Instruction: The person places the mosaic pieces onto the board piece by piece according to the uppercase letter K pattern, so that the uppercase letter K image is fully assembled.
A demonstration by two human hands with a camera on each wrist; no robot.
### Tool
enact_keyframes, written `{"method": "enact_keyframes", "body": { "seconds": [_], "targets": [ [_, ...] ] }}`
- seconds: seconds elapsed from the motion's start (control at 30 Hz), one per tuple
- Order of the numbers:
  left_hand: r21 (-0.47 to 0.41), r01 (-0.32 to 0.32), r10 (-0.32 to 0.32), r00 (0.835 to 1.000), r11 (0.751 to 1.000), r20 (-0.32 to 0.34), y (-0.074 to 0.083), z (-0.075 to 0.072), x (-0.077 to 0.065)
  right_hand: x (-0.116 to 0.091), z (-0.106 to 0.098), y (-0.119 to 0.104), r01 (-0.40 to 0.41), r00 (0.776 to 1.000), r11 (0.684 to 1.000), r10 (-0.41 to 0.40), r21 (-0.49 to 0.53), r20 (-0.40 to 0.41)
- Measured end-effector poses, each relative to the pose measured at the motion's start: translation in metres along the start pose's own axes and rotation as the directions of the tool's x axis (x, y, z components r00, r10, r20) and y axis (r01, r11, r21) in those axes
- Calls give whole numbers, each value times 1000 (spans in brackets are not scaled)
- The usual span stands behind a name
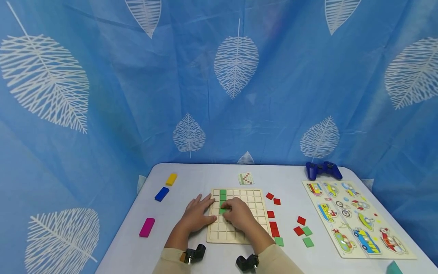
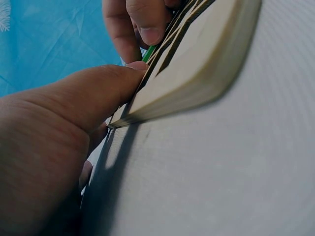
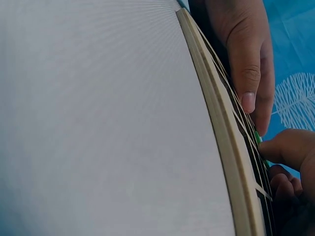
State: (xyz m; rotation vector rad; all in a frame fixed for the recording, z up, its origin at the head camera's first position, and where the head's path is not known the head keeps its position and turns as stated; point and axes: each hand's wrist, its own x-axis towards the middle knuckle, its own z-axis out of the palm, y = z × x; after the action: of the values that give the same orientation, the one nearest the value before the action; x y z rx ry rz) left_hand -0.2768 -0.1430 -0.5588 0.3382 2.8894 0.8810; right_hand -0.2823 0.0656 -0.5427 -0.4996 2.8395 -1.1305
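A wooden grid board [image 1: 232, 237] lies on the table, with green square tiles [image 1: 223, 192] lined up in one column near its left side. My left hand [image 1: 195, 215] rests over the board's left edge, its fingers spread and its thumb [image 2: 110, 86] lying on the rim. With curled fingers my right hand [image 1: 239, 215] pinches a green tile [image 1: 222, 211] low in that column. In the right wrist view the right thumb [image 3: 285, 148] touches the green tile's edge [image 3: 257, 139]. Most of that tile is hidden by the fingers.
Red tiles [image 1: 274, 229] and green tiles [image 1: 308, 242] lie loose right of the board. A pattern card [image 1: 246, 178] lies behind it. A vehicle puzzle [image 1: 342, 220] and game controller [image 1: 323, 170] stand right; yellow [image 1: 171, 179], blue [image 1: 162, 194] and pink [image 1: 147, 227] blocks lie left.
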Motion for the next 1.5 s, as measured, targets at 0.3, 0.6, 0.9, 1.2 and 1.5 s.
{"method": "enact_keyframes", "body": {
  "seconds": [0.3, 0.6, 0.9, 1.2, 1.5],
  "targets": [
    [2, -4, 4, 1000, 1000, -4, 0, -1, 2, -3, -7, 7, -11, 998, 995, 5, 101, 58],
    [-9, 23, -24, 1000, 1000, -11, 3, 1, 1, -32, -28, 20, -42, 999, 982, 36, 182, 38],
    [-5, 3, -3, 1000, 1000, -9, -1, 1, 2, -65, -57, 28, -78, 995, 988, 85, 136, -48],
    [-7, -5, 5, 1000, 1000, 6, -1, 4, 3, -87, -99, 60, -249, 957, 967, 255, 55, -139],
    [-13, 11, -11, 1000, 1000, -2, 0, 3, 3, -102, -140, 102, -355, 923, 935, 350, -6, -161]
  ]
}}
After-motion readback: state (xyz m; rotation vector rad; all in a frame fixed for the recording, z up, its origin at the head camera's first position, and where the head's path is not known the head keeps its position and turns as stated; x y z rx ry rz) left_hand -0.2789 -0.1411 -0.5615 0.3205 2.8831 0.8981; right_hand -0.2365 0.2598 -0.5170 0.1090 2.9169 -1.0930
